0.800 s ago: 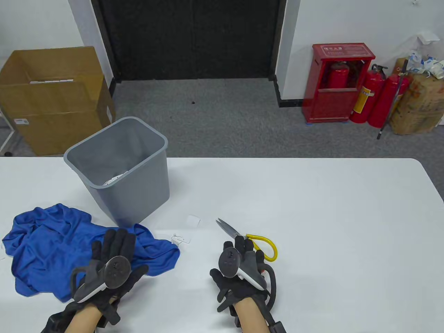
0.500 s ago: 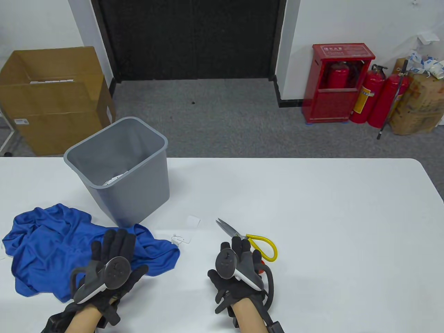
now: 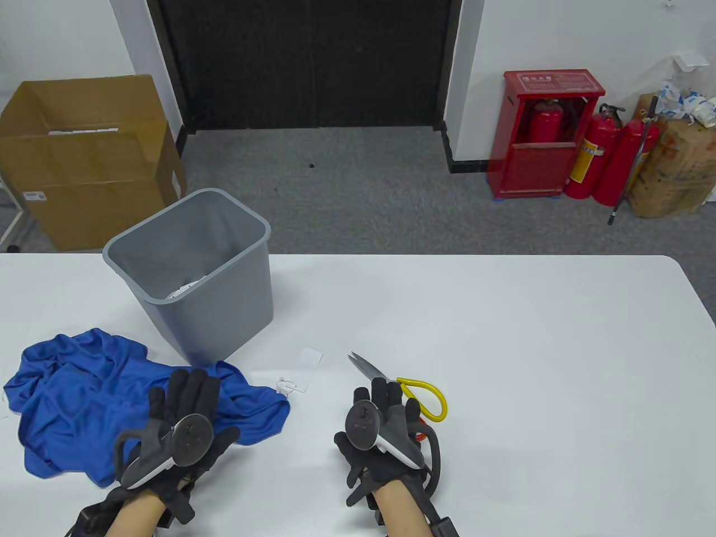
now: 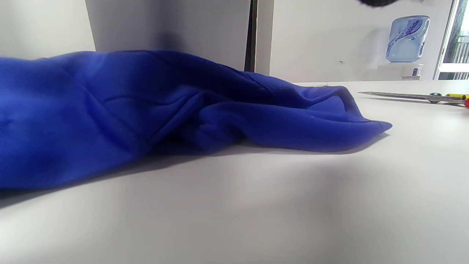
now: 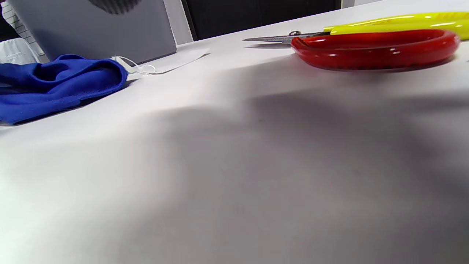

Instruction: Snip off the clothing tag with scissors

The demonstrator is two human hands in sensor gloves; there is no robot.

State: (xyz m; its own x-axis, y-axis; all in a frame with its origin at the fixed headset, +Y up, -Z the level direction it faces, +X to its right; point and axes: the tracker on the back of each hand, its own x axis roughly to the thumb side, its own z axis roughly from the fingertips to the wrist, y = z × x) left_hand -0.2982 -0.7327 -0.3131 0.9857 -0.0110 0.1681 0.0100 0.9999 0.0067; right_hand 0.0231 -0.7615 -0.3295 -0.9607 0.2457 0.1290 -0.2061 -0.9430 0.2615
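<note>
A crumpled blue garment (image 3: 84, 391) lies at the table's left; it also fills the left wrist view (image 4: 146, 110). A white tag (image 3: 292, 385) with a string loop lies on the table just off the garment's right tip, also in the right wrist view (image 5: 172, 60). The scissors (image 3: 363, 367), with one yellow and one red handle, lie flat on the table (image 5: 373, 47). My left hand (image 3: 187, 391) lies open, fingers stretched over the garment's right part. My right hand (image 3: 386, 397) is open, its fingers over the scissor handles, holding nothing.
A grey bin (image 3: 246, 291) with white scraps inside stands behind the garment. A second small white piece (image 3: 312, 356) lies between the bin and the scissor blades. A cardboard box (image 3: 84, 162) and red extinguishers (image 3: 604, 162) stand on the floor beyond the table.
My right hand has drawn back a little toward me and to the left. The scissors, tag, garment and left hand have stayed put.
</note>
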